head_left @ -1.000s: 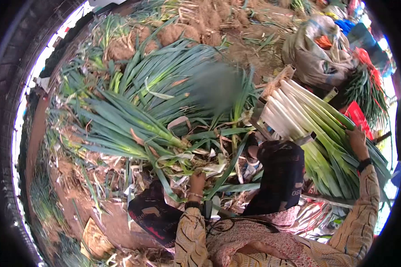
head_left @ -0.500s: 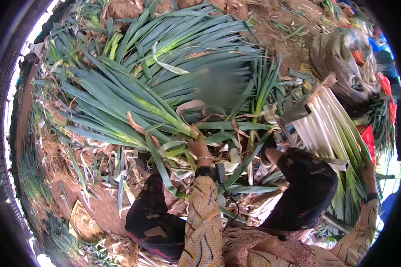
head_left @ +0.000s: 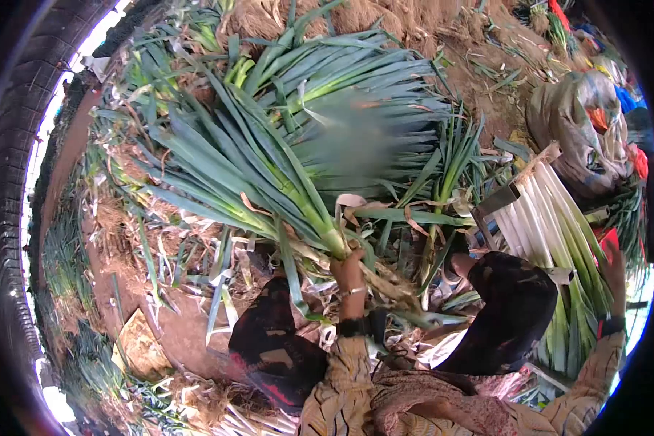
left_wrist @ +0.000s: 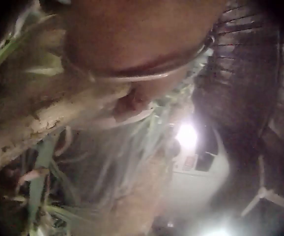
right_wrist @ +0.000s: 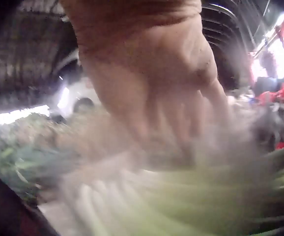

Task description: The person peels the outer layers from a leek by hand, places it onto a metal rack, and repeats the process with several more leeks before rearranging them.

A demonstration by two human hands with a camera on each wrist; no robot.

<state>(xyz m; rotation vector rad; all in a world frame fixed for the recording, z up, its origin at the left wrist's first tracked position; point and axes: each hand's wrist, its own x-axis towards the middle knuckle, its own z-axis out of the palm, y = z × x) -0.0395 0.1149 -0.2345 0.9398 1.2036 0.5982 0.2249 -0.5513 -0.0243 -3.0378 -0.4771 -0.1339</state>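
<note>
Leek (head_left: 316,214) runs away leftward from the left hand (head_left: 347,272), fingers clamped on its stem; the right hand (head_left: 616,263) rests straight-fingered on stacked leeks (head_left: 552,218).

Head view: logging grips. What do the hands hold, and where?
The left hand grips a long green-leaved leek by its pale stalk. The right hand lies on the stack of trimmed white leeks; grip unclear.

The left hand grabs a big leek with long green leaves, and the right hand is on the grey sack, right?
Not quite. The left hand does grip the leek, but the right hand rests on the stack of trimmed leeks, not on the grey sack, which lies apart from it. The head view shows this.
</note>
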